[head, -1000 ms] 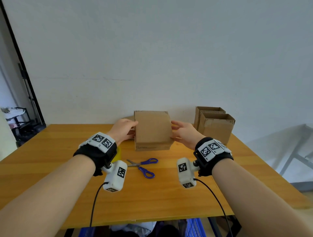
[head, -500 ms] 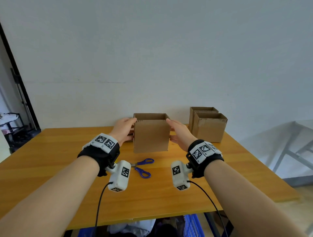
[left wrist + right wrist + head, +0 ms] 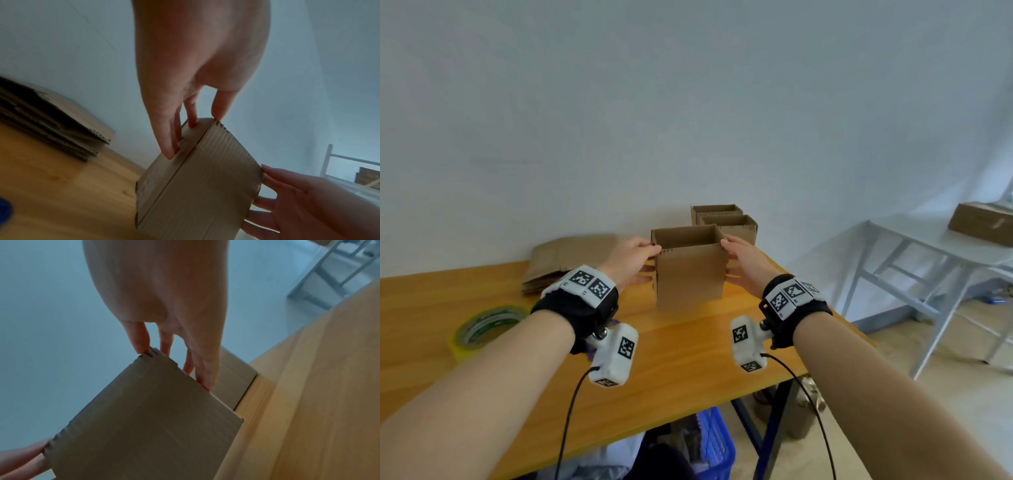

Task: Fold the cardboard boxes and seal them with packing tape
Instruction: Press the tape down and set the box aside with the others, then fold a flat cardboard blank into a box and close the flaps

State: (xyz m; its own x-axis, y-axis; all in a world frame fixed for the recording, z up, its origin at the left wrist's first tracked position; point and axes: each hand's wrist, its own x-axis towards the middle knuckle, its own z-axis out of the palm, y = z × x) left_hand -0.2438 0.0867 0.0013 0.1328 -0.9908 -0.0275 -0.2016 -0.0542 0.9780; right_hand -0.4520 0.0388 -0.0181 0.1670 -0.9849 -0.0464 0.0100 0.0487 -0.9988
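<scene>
Since the earlier frame the open cardboard box (image 3: 690,270) has shifted toward the worktop's right end, now just in front of the two finished boxes (image 3: 726,222), and the roll of tape (image 3: 488,325) and the stack of flat cardboard (image 3: 570,260) have come into sight on the left.

Both hands carry the box between them. The left hand (image 3: 631,262) presses straight fingers (image 3: 170,146) against its left wall, thumb at the top corner; the right hand (image 3: 744,262) does the same on the right wall, its fingers (image 3: 205,376) flat on the board, so neither is clenched. Whether the box touches the worktop I cannot tell.

It is plain brown corrugated board, squared up, top open, with a rough serrated upper edge. From the left wrist a seam runs along its side.

The worktop (image 3: 688,346) is yellow-orange wood against a pale wall. A blue crate (image 3: 714,442) sits beneath it, and to the right a grey metal table (image 3: 914,236) carries another brown box (image 3: 979,221).
</scene>
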